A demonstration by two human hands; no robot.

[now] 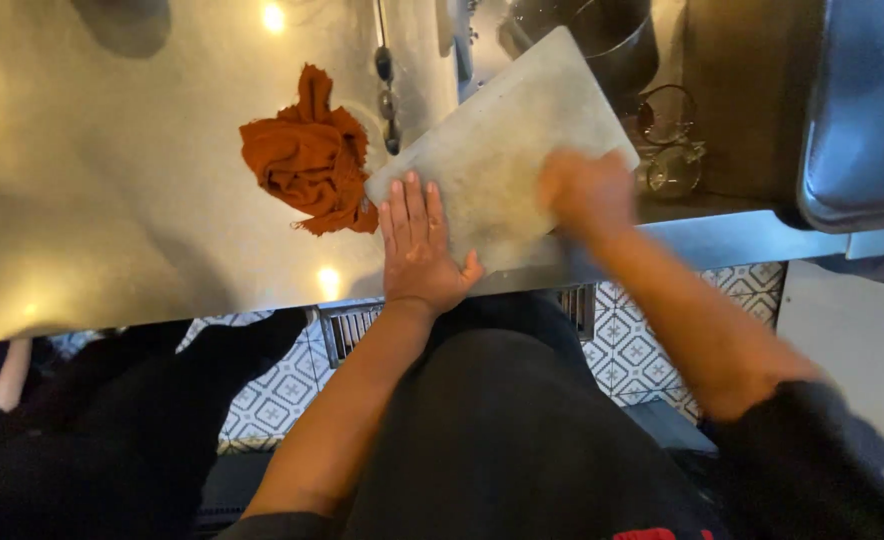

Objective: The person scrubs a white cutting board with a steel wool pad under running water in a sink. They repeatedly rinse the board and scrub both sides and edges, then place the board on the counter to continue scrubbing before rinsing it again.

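On the left, the steel table (112,200) shines under ceiling lights. Near its middle lies a crumpled orange cloth (312,150), just beside the left corner of a pale cutting board (507,130).

The board lies tilted on the table, its long side running from about 7 o'clock to 1 o'clock, and its near corner reaches the table edge. The person's left hand (420,250) presses flat on the near-left part of the board, fingers (412,205) stretched out and close together, pointing to 12 o'clock; it grasps nothing and only holds the board down.

At 3 o'clock from this hand, the right hand (587,190) is on the board's right edge. It is blurred, so it cannot be told if its fingers are clenched or released, or if they hold something.

At 1 o'clock from the board stand a dark pot (617,45) and some glass jars (667,150); a grey tray (862,110) is at the far right.

It seems the step in hand is rubbing or wiping the board surface. Such a move needs the left hand to keep steady pressure, so the board does not slide off the edge.
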